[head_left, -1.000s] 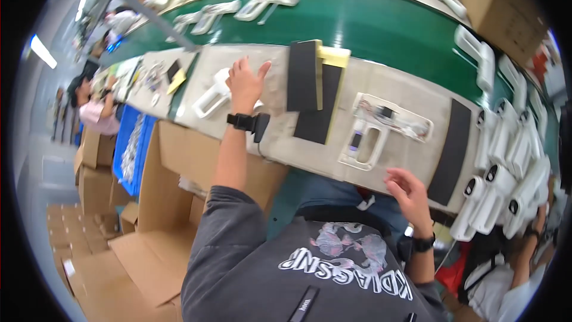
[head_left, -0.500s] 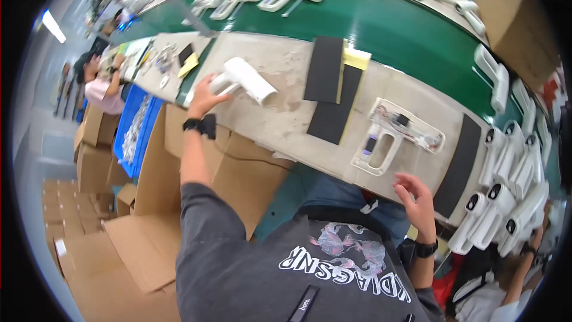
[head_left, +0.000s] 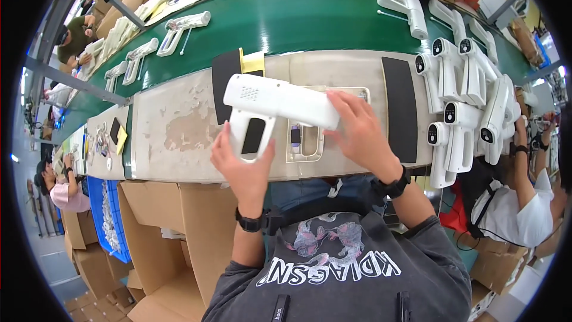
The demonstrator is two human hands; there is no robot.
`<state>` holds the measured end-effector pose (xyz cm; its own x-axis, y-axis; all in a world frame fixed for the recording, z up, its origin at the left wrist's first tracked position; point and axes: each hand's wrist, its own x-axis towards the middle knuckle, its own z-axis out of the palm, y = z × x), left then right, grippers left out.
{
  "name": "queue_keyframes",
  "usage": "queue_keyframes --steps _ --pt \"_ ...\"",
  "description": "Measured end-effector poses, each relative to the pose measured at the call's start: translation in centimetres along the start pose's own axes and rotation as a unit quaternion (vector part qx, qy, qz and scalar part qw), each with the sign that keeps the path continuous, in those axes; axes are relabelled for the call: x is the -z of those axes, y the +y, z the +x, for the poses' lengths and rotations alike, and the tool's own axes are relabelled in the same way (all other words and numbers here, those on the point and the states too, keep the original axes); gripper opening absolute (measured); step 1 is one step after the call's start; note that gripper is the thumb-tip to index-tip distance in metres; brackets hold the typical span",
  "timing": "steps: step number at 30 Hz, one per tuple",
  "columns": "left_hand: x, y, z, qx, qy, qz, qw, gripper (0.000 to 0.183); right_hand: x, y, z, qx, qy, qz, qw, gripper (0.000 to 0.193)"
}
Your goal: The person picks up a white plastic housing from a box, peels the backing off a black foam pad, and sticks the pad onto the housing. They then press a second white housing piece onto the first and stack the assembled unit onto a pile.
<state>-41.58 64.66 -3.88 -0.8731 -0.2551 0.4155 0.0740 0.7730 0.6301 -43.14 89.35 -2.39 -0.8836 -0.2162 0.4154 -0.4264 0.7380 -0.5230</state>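
A white gun-shaped plastic housing (head_left: 286, 100) is held up over the bench between my two hands. My left hand (head_left: 243, 164) is closed round the lower end of its looped handle. At the barrel's right end my right hand (head_left: 364, 134) grips with thumb and fingers. Small speaker-like holes show near the rear of the barrel. Behind and below it, an open half shell (head_left: 308, 156) with a purple-and-dark part in its handle lies on the bench, partly hidden by the housing and my right hand.
Black foam pads (head_left: 400, 107) lie on the worn bench (head_left: 155, 155). Finished-looking white gun-shaped devices (head_left: 459, 122) crowd the right end. A green conveyor (head_left: 286, 18) runs behind, carrying more shells. Cardboard boxes (head_left: 205, 232) and a blue crate (head_left: 119, 226) stand lower left; co-workers sit at both sides.
My left hand has brought the white housing from the left of the bench to the middle, in front of me. My right hand has risen and taken hold of its barrel end.
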Motion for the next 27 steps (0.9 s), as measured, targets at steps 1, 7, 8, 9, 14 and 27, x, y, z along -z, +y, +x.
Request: queue_keyframes --steps 1,7,8,9,14,27 --pt "-0.1 0.5 -0.3 0.000 0.000 -0.001 1.000 0.091 0.5 0.7 -0.2 0.000 0.000 -0.001 1.000 0.077" --pt "-1.8 0.0 1.8 0.186 -0.231 -0.346 0.890 0.077 5.0 6.7 0.3 -0.057 -0.066 0.049 0.995 0.070" --pt "-2.8 -0.5 3.1 0.184 -0.233 -0.348 0.889 0.077 5.4 7.6 0.5 -0.077 -0.089 0.124 0.985 0.070" --pt "-4.1 -1.3 4.2 0.128 -0.255 -0.357 0.889 0.073 5.3 8.5 0.5 -0.078 -0.087 0.124 0.985 0.070" --pt "-7.3 -2.4 8.1 -0.115 -0.350 -0.269 0.890 0.060 3.5 10.4 0.6 -0.059 -0.130 0.157 0.977 0.070" --pt "-8.8 -0.2 9.4 -0.140 -0.395 -0.270 0.867 0.058 3.4 11.5 0.6 -0.093 -0.114 0.179 0.973 0.070"
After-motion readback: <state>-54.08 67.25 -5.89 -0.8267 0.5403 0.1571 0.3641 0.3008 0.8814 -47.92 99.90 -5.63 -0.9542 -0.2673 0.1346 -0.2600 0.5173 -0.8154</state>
